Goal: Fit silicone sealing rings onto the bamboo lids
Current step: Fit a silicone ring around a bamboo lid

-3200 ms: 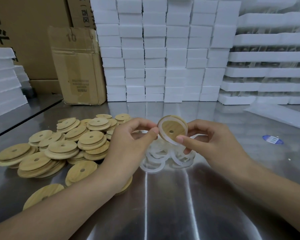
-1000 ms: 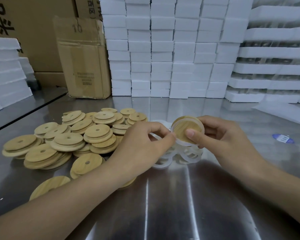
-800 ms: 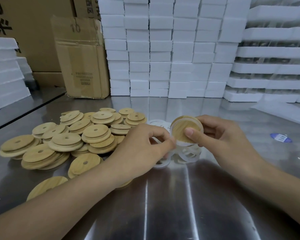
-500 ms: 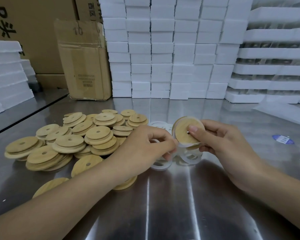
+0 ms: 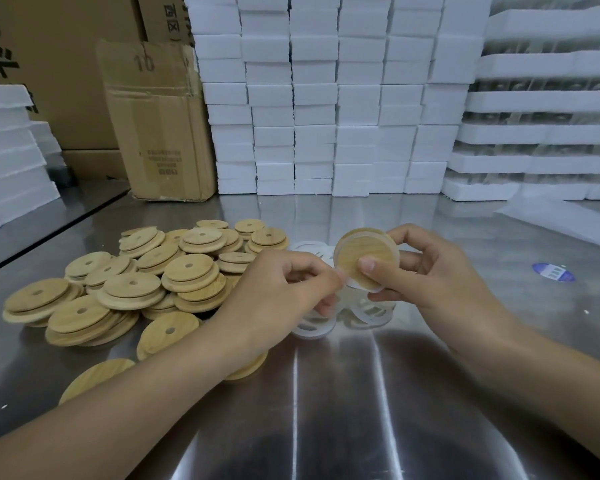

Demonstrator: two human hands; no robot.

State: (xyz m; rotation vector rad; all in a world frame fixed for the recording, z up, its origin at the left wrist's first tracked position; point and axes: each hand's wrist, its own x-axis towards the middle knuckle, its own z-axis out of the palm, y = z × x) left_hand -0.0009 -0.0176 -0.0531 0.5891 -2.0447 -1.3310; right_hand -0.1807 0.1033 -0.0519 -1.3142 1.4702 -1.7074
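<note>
My right hand (image 5: pixel 430 275) has the bamboo lid (image 5: pixel 364 252) up off the counter (image 5: pixel 361 410), just right of frame centre and tilted so its face looks back at me. The thumb (image 5: pixel 369 268) is pressed across that face and the other fingers (image 5: pixel 413 237) are curled round behind the far edge. My left hand (image 5: pixel 278 292) is closed to a pinch at the lid's lower left edge. Its fingertips seem to hold the silicone sealing ring (image 5: pixel 352 285), which shows as a pale band along the lid's lower left rim.

I judge the ring is partly on and I am working it round. To do this well, I would have the right thumb hold the lid steady while the left pinch stretches the ring only enough to clear the lip. Then I would roll it into place a short stretch at a time and turn the lid between pulls. I cannot see the far side of the rim, so I should run a fingertip round it to feel for a twist or a lifted section before setting the lid down.

The loose rings (image 5: pixel 314 329) lie in a tangle directly under my hands. The waiting lids (image 5: pixel 132 285) are heaped at centre left. A finished lid should go well apart from both.
</note>
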